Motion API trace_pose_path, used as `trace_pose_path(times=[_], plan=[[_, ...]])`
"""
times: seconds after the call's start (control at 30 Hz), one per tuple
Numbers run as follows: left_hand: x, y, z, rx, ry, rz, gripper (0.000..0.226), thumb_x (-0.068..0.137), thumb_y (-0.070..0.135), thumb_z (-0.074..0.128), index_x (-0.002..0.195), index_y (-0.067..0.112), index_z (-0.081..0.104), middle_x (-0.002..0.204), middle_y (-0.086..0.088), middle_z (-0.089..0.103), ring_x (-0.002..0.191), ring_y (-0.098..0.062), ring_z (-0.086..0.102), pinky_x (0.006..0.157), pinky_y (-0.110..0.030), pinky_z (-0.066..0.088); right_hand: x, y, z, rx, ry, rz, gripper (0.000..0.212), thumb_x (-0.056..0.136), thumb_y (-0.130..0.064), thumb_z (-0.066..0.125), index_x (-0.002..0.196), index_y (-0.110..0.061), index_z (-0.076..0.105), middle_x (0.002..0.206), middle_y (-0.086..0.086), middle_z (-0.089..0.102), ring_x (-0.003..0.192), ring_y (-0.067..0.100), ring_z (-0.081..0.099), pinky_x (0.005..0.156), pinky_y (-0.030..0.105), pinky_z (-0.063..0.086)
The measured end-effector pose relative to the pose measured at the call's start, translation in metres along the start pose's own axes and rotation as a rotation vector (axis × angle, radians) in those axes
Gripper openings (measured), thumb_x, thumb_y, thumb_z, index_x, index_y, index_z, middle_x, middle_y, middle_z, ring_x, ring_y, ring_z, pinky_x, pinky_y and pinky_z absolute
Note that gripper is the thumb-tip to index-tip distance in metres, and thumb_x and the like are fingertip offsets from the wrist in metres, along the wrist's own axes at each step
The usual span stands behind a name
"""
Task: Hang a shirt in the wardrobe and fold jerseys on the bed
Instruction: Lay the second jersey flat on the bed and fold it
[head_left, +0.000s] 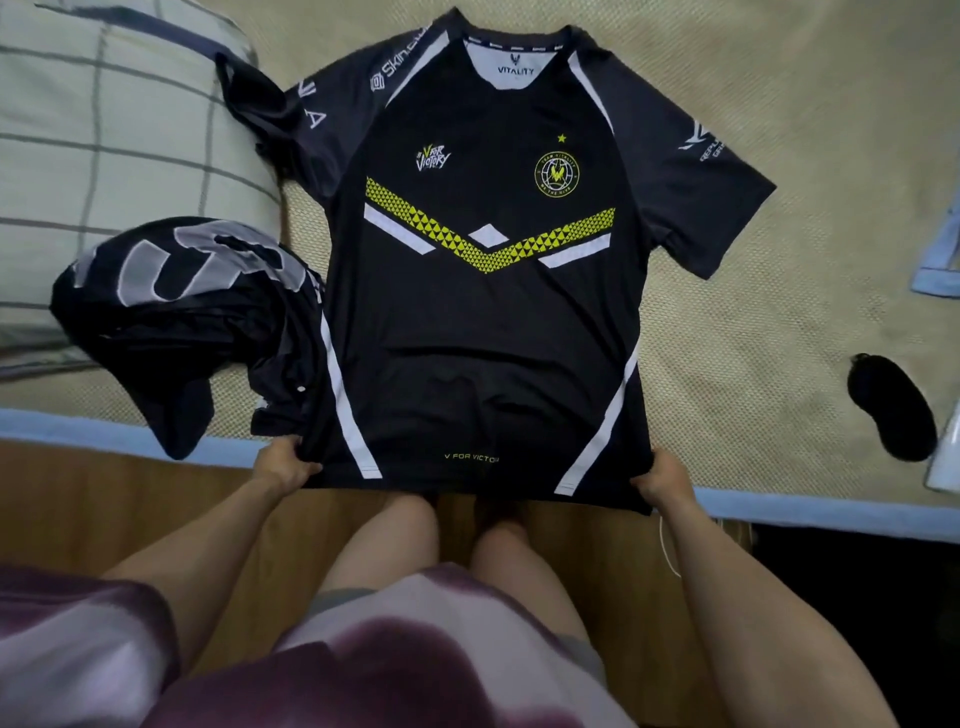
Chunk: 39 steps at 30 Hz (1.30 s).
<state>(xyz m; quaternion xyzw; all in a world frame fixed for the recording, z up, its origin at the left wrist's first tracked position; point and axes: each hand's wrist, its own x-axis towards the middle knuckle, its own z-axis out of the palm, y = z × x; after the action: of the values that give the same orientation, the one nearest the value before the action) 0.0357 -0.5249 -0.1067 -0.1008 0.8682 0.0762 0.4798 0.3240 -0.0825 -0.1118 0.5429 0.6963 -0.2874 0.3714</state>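
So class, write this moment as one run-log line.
stage: fold prep | jersey: flat, front up, on bed | left hand: grips hem corner | right hand: grips hem corner

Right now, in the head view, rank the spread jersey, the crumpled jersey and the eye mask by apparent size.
1. Spread jersey, by far the largest.
2. Crumpled jersey, bunched up, so its true size is hidden.
3. Eye mask, the smallest.
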Motion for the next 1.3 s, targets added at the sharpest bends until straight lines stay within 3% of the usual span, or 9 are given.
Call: trace_pose_path(times=[0.2, 0.37, 0.57, 0.7, 0.77, 0.87, 0.97, 1.1, 1.3], plan=[[0.002, -0.003, 0.005, 0.040, 0.038, 0.005, 0.036, 0.082, 0.001, 0.071, 0.117, -0.001, 0.063, 0.115, -0.024, 0.068, 0.109, -0.039, 0.062, 0.092, -0.038, 0.048, 0.008, 0.005, 0.005, -0.044, -0.008, 0.040, 0.013, 0.089, -0.003, 0.061, 0.100, -0.003, 0.055, 0.108, 0.024, 0.067, 0.086, 0.032, 0.056, 0.074, 0.037, 0.045], [-0.002, 0.029, -0.014, 0.007, 0.202, 0.108, 0.041, 0.080, 0.022, 0.074, 0.109, 0.014, 0.046, 0.109, -0.011, 0.062, 0.098, -0.034, 0.061, 0.083, -0.045, 0.052, 0.002, -0.034, -0.020, -0.103, 0.101, 0.046, 0.063, 0.077, -0.031, 0.084, 0.117, -0.004, 0.043, 0.113, 0.015, 0.059, 0.106, 0.038, 0.062, 0.086, 0.049, 0.053], [0.021, 0.147, -0.079, -0.238, 0.333, 0.406, 0.017, 0.081, 0.014, 0.066, 0.096, 0.017, 0.058, 0.086, 0.004, 0.066, 0.082, -0.018, 0.063, 0.079, -0.031, 0.049, 0.007, -0.178, -0.056, -0.004, 0.212, -0.374, 0.036, 0.083, -0.024, 0.071, 0.107, -0.009, 0.049, 0.112, 0.012, 0.059, 0.099, 0.035, 0.062, 0.081, 0.041, 0.050], [0.097, 0.227, -0.152, -0.711, 0.369, 0.277, 0.040, 0.074, 0.031, 0.069, 0.108, 0.014, 0.058, 0.092, 0.002, 0.064, 0.088, -0.020, 0.065, 0.085, -0.029, 0.055, 0.011, -0.290, -0.060, 0.082, 0.197, -0.574, 0.022, 0.088, -0.023, 0.064, 0.102, -0.019, 0.048, 0.102, 0.003, 0.060, 0.092, 0.026, 0.061, 0.074, 0.037, 0.045], [0.132, 0.252, -0.184, -0.801, 0.374, 0.234, 0.046, 0.072, 0.037, 0.071, 0.105, 0.006, 0.064, 0.086, -0.004, 0.067, 0.085, -0.021, 0.065, 0.066, -0.020, 0.051, 0.017, -0.340, -0.058, 0.176, 0.167, -0.643, 0.018, 0.089, -0.021, 0.061, 0.102, -0.019, 0.049, 0.094, 0.000, 0.062, 0.091, 0.024, 0.061, 0.078, 0.040, 0.049], [0.180, 0.272, -0.205, -0.933, 0.389, 0.164, 0.078, 0.049, 0.049, 0.075, 0.109, 0.001, 0.069, 0.106, -0.016, 0.074, 0.094, -0.026, 0.072, 0.068, -0.030, 0.052, 0.023, -0.397, -0.054, 0.301, 0.138, -0.691, 0.015, 0.091, -0.020, 0.059, 0.104, -0.019, 0.052, 0.080, -0.009, 0.059, 0.088, 0.019, 0.061, 0.078, 0.036, 0.048], [0.203, 0.284, -0.203, -1.061, 0.444, 0.191, 0.063, 0.052, 0.038, 0.075, 0.108, 0.010, 0.069, 0.106, -0.013, 0.075, 0.084, -0.019, 0.070, 0.077, -0.033, 0.059, 0.028, -0.433, -0.052, 0.397, 0.072, -0.722, 0.016, 0.091, -0.020, 0.059, 0.107, -0.018, 0.056, 0.076, -0.011, 0.058, 0.080, 0.008, 0.058, 0.070, 0.027, 0.044], [0.143, 0.325, -0.200, -0.763, 0.669, 0.397, 0.029, 0.082, 0.036, 0.066, 0.104, 0.017, 0.070, 0.094, 0.006, 0.071, 0.089, -0.014, 0.066, 0.079, -0.022, 0.049, 0.034, -0.456, -0.059, 0.673, 0.010, -0.680, 0.016, 0.084, -0.031, 0.066, 0.098, -0.024, 0.063, 0.084, -0.007, 0.071, 0.084, 0.011, 0.068, 0.080, 0.036, 0.055], [0.042, 0.412, -0.152, -0.293, 0.705, 0.835, 0.019, 0.095, 0.037, 0.051, 0.097, 0.024, 0.064, 0.092, 0.000, 0.068, 0.089, -0.030, 0.065, 0.070, -0.039, 0.050, 0.028, -0.434, -0.133, 1.194, -0.336, -0.587, 0.043, 0.097, -0.045, 0.057, 0.124, -0.013, 0.065, 0.115, 0.009, 0.076, 0.107, 0.022, 0.073, 0.096, 0.041, 0.058]])
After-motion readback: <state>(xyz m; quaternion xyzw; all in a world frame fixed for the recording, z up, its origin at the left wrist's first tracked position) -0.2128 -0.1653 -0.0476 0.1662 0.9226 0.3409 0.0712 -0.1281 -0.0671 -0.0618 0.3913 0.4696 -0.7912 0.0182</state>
